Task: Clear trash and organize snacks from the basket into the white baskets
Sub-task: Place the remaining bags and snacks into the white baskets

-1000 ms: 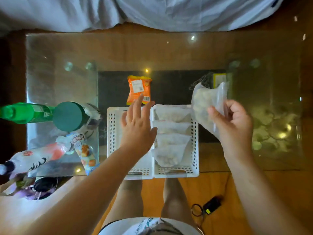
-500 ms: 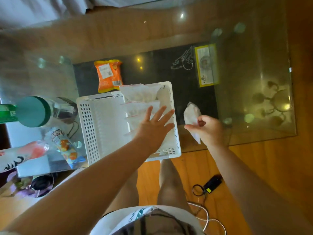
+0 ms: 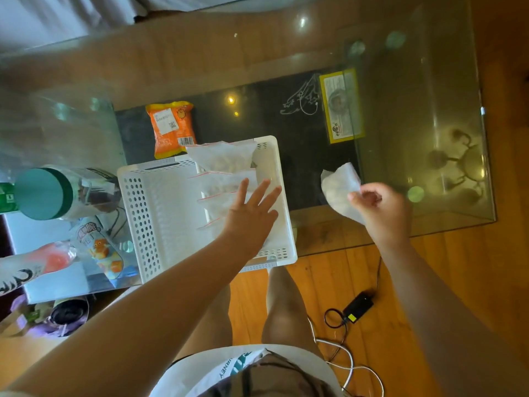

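Two white perforated baskets (image 3: 143, 213) stand side by side at the near edge of the glass table. The right one holds several clear zip bags of pale snacks (image 3: 221, 157), stacked front to back. My left hand (image 3: 252, 213) lies flat and spread on those bags, fingers apart, holding nothing. My right hand (image 3: 380, 210) hovers to the right of the baskets, pinching one more clear snack bag (image 3: 339, 183) by its lower edge. An orange snack packet (image 3: 171, 127) lies on the table just beyond the baskets.
At the left sit a jar with a green lid (image 3: 43, 193), a green bottle (image 3: 5, 196), a cartoon-printed snack pack (image 3: 100, 250) and a pink-and-white bottle (image 3: 31, 265). A yellow-edged card (image 3: 340, 106) lies under the glass. A black charger with cables (image 3: 357, 306) lies on the wooden floor.
My left hand has moved from above the left basket onto the bags in the right one. My right hand has lowered with its bag to the right. The view has swung right.
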